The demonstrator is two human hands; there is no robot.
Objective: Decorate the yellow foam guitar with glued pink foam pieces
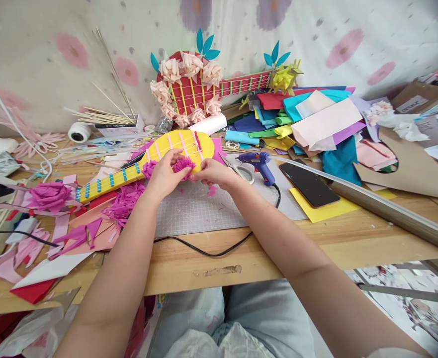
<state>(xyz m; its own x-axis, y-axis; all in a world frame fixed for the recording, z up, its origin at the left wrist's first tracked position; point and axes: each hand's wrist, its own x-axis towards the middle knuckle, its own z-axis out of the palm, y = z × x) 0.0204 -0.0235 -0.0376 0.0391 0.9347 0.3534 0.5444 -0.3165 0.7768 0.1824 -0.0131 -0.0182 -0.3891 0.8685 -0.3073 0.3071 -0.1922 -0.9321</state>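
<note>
Magenta flower point(183, 163) between left grip point(163, 175) and right grip point(216, 173)

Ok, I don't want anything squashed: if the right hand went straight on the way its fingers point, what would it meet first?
Probably the magenta paper flower by the left hand; the right hand may already touch it, as depth is unclear.

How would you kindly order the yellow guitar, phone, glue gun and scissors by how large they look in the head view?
1. Yellow guitar, though hands partly cover it.
2. Phone.
Glue gun and scissors come below these; they look too alike to rank.
</note>
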